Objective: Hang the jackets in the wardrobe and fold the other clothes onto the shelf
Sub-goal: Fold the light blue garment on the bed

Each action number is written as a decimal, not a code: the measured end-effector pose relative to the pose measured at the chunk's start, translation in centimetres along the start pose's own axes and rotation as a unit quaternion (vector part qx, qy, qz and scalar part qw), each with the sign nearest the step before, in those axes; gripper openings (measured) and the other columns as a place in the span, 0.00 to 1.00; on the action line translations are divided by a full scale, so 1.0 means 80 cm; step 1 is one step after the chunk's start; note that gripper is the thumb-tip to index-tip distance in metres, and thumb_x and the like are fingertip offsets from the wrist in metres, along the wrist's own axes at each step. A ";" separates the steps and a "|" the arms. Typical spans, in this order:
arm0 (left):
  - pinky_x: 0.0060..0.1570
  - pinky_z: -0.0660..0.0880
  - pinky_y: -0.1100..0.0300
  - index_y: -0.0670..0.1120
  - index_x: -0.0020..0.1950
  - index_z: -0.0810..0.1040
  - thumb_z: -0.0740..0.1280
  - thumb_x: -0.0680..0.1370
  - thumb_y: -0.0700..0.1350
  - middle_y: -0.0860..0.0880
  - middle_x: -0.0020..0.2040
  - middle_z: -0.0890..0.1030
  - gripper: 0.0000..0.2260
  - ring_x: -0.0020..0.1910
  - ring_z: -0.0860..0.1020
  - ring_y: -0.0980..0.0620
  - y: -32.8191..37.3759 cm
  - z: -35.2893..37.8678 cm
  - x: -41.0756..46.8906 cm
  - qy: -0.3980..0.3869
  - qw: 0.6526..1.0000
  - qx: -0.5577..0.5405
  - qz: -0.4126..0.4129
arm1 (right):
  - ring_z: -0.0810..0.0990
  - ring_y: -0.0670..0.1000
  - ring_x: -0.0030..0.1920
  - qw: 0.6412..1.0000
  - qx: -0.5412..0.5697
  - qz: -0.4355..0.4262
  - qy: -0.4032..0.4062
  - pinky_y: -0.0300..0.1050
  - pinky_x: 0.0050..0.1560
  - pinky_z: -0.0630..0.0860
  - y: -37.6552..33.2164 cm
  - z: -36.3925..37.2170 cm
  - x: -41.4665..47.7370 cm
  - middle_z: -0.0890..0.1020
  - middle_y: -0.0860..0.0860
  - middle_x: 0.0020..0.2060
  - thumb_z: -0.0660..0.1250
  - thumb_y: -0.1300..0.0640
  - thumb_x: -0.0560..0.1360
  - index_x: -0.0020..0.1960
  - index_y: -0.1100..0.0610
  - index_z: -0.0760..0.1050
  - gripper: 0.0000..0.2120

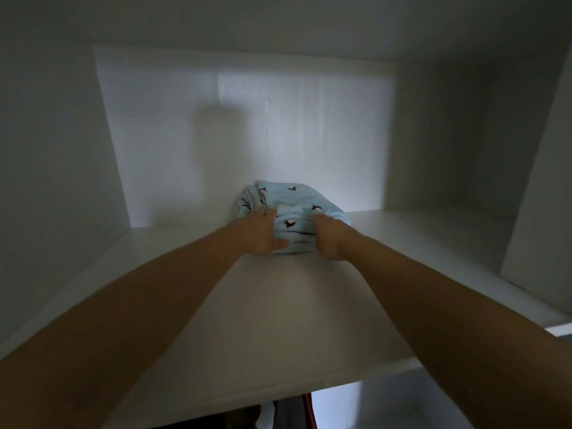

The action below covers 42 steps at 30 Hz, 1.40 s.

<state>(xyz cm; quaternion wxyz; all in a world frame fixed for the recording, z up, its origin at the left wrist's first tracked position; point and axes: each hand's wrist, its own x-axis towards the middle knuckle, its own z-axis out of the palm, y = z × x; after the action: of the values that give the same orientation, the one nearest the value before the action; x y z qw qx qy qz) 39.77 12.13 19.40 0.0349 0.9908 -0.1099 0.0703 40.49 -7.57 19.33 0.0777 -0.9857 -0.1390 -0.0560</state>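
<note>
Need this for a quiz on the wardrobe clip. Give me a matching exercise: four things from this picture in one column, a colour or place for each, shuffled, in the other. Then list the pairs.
1. folded garment
2. shelf
3. left hand
4. fabric under the shelf

A. white
B. dark grey and red
C. light blue with small dark motifs
D. at the bundle's left side, thumb on its front

Pairs: 1-C, 2-A, 3-D, 4-B
</note>
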 end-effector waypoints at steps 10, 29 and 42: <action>0.67 0.70 0.49 0.42 0.75 0.66 0.61 0.82 0.59 0.43 0.72 0.73 0.28 0.67 0.74 0.45 0.118 -0.053 -0.135 0.087 0.996 -0.025 -0.005 | 0.72 0.57 0.71 0.981 0.147 -0.023 0.125 0.43 0.62 0.67 0.037 -0.057 -0.154 0.73 0.57 0.72 0.56 0.47 0.85 0.79 0.59 0.61 0.27; 0.61 0.64 0.80 0.57 0.74 0.73 0.56 0.76 0.70 0.67 0.67 0.75 0.31 0.66 0.72 0.70 0.469 0.103 -0.301 0.011 0.868 -0.401 0.291 | 0.68 0.29 0.63 0.855 0.216 0.322 0.343 0.13 0.50 0.61 0.202 0.015 -0.629 0.82 0.40 0.59 0.66 0.42 0.78 0.67 0.48 0.79 0.21; 0.50 0.65 0.85 0.55 0.69 0.79 0.61 0.76 0.66 0.67 0.59 0.80 0.27 0.57 0.73 0.78 0.709 0.215 -0.461 -0.308 0.645 -0.380 0.587 | 0.81 0.49 0.34 0.591 0.089 0.726 0.341 0.47 0.37 0.81 0.136 0.098 -0.947 0.83 0.50 0.34 0.57 0.36 0.80 0.55 0.59 0.79 0.27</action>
<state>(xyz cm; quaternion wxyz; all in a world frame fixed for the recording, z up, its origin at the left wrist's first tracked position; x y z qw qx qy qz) -6.24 -36.65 0.02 0.3239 0.5830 -0.6900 -0.2814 -28.09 -36.69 0.12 0.2219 -0.6570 0.6548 -0.3006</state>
